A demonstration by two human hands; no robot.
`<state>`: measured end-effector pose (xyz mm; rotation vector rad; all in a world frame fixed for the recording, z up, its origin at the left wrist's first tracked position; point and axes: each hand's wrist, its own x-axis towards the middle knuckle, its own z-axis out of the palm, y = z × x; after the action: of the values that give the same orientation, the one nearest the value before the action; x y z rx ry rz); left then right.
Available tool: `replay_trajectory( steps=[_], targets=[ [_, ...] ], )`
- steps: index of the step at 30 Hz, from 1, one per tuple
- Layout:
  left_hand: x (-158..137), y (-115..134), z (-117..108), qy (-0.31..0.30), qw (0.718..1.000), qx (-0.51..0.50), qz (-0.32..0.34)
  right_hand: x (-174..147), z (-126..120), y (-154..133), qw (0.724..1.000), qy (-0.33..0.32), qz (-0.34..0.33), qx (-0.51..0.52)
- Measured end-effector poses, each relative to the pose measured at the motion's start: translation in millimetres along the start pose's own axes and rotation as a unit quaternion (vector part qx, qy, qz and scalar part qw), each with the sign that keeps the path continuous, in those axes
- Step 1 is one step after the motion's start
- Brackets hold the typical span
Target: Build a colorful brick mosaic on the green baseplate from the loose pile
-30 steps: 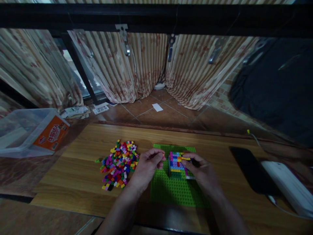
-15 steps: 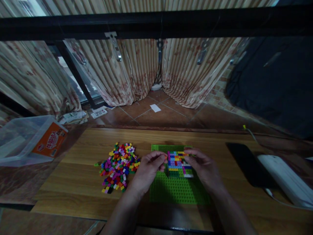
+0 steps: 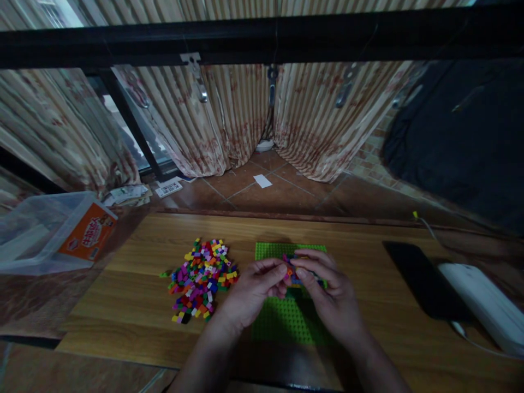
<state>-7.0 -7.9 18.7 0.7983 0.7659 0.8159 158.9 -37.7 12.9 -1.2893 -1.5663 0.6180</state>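
Observation:
Over the green studded baseplate [image 3: 286, 322], my two hands meet fingertip to fingertip. My left hand [image 3: 260, 286] pinches a small orange toy brick [image 3: 290, 272] between thumb and fingers. From the other side, the thumb and forefinger of my right hand [image 3: 327, 286] close on the same orange brick. Behind and beneath the fingers is a block built of many-coloured toy bricks [image 3: 295, 285], mostly hidden by my hands. To the left of my left hand lies a loose heap of coloured toy bricks [image 3: 202, 278].
The wooden table [image 3: 135, 305] carries all this. On its right lie a black phone-like slab [image 3: 426, 278] and a white device [image 3: 483, 305] with a cable. A clear plastic bin [image 3: 41, 234] with an orange label stands left of the table. Curtains [image 3: 233, 120] hang beyond.
My right hand has moved left from the built block's right side to meet my left hand. The block is now mostly covered. The view has shifted slightly.

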Motion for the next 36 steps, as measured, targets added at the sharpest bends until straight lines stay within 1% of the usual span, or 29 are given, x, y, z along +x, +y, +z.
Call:
replay_trajectory(
  steps=[3, 7, 10, 15, 20, 25, 27, 28, 30, 33, 34, 36],
  targets=[
    [-0.2, -1.0, 0.1, -0.018, 1.000, -0.007, -0.006, -2.0, 3.2, 0.8, 1.000, -0.016, -0.003, 0.011],
    [-0.5, -0.9, 0.9, -0.022, 0.999, -0.043, -0.009, -3.4, 4.8, 2.1, 0.999, -0.019, -0.008, 0.032],
    [-0.4, 0.4, 0.5, -0.034, 0.998, -0.054, -0.015, -2.4, 3.1, 1.3, 0.999, -0.027, -0.013, 0.042],
    [-0.5, 2.7, -0.4, -0.057, 0.996, -0.053, -0.037, -2.2, -2.0, -1.7, 0.997, -0.060, -0.012, 0.044],
    [-0.8, -1.1, -0.4, -0.080, 0.993, -0.049, -0.069, -5.9, -8.2, -0.3, 0.997, -0.073, -0.020, 0.010],
    [1.1, -5.4, -1.3, -0.095, 0.993, -0.042, -0.062, -7.3, -10.9, 4.4, 0.997, -0.064, -0.029, -0.011],
    [1.2, -5.3, -1.0, -0.102, 0.993, -0.036, -0.056, -8.0, -11.5, 5.4, 0.999, -0.039, -0.010, -0.010],
    [1.1, -5.0, -1.0, -0.103, 0.993, -0.031, -0.056, -8.1, -12.2, 5.4, 1.000, -0.014, 0.010, -0.012],
    [0.7, -3.7, -1.5, -0.095, 0.994, -0.021, -0.056, -7.3, -14.7, 4.6, 0.996, 0.065, 0.066, -0.018],
    [-0.2, -0.7, -4.3, -0.054, 0.997, -0.014, -0.046, -2.2, -21.5, 3.5, 0.969, 0.192, 0.149, -0.031],
    [-0.4, 0.5, -5.7, -0.034, 0.999, -0.015, -0.038, 0.0, -24.3, 4.1, 0.961, 0.218, 0.169, -0.032],
    [-0.5, 3.0, -8.5, 0.008, 1.000, -0.014, -0.019, 4.0, -29.7, 7.7, 0.952, 0.236, 0.195, -0.022]
  ],
)
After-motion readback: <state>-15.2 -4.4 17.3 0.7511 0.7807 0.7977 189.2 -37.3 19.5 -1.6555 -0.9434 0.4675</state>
